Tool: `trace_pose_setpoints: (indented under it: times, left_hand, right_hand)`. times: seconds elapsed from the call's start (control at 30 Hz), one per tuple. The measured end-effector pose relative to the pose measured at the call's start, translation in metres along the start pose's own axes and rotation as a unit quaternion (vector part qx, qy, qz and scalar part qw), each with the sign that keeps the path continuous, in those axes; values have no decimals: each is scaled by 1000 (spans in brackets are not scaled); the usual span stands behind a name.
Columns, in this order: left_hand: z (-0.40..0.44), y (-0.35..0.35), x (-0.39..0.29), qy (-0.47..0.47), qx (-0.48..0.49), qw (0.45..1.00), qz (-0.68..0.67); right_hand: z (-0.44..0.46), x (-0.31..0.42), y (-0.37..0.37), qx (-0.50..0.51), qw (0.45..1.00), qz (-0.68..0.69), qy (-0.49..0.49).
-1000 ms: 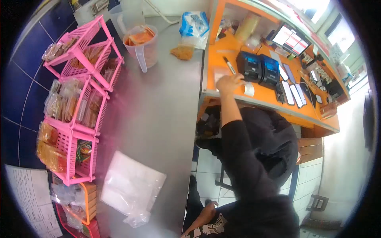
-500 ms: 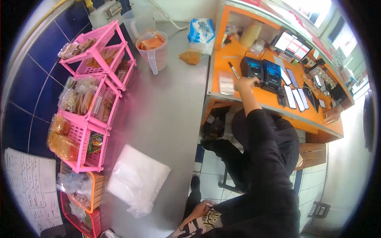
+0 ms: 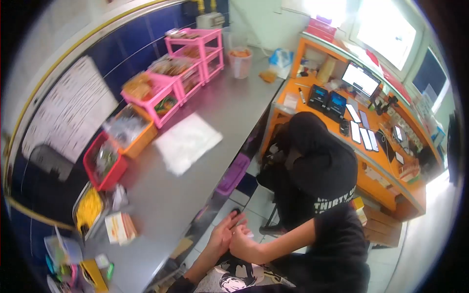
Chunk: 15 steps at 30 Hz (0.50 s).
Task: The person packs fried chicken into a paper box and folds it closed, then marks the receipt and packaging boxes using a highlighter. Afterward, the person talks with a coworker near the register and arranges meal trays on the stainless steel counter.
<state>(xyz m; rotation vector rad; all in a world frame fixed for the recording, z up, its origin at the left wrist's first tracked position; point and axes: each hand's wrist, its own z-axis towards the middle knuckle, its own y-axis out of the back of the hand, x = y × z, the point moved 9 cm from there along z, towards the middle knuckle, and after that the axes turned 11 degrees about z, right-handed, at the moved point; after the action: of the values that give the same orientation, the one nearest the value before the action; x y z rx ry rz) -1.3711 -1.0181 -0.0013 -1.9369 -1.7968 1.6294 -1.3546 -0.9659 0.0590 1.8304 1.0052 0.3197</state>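
While the two hands meet just off the right side of the steel counter, the right hand has its fingers curled in, apparently pinching a small white slip; the left hand lies against it, fingers stretched out. Whether the left fingers also touch the slip, I cannot tell.

The likeliest mishap is a drop: the slip is thin and mostly covered, and with no counter under it, a loosened pinch would send it to the tiled floor beside the counter. A careless swing of the right arm could bump the seated co-worker, well right of the counter.

The counter's long edge runs near the left forearm, so a quick leftward move could knock it. Past that edge, room narrows at the paper packets on the counter's near part; the bare steel between them and the white plastic sheets farther along it gives more space.
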Motion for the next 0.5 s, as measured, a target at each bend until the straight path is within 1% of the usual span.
trace_pose_setpoints:
  times: [0.03,0.07,0.1,0.13,0.17,0.2,0.23,0.27,0.33,0.37,0.4,0.47,0.5]
  left_hand:
    - [-34,15,25,18,-20,999,-23]
    - [-68,26,54,5,-30,999,-28]
    - [-104,52,63,-116,-127,980,96]
    - [-154,66,63,-221,-231,923,214]
    - [-192,79,77,-226,-254,918,206]
    - [-232,84,91,-228,-242,926,180]
    - [-271,86,106,-236,-235,931,150]
    - [-308,87,111,-252,-270,920,131]
    - [-354,61,126,-234,-155,960,11]
    - [-374,71,149,-245,-130,959,-63]
    - [-410,68,148,-270,-159,946,-83]
    - [-472,68,163,-189,-130,937,-263]
    - [-507,82,184,-154,-143,937,-278]
  right_hand:
    - [0,32,-6,13,1000,10,11]
    - [1,56,-7,7,1000,0,22]
    - [4,66,-4,0,999,45,-19]
    - [3,82,8,-3,994,96,-51]
    - [8,96,12,45,993,101,-47]
    - [6,110,31,65,992,91,-54]
    - [10,130,51,25,995,72,-60]
    - [12,155,71,-17,997,49,-59]
    - [6,234,107,-37,999,9,29]
    - [0,278,123,-45,996,-5,72]
    - [-6,324,131,-49,992,-27,111]
    - [-22,418,150,-135,975,-78,159]
    - [-22,467,142,-121,970,-102,185]
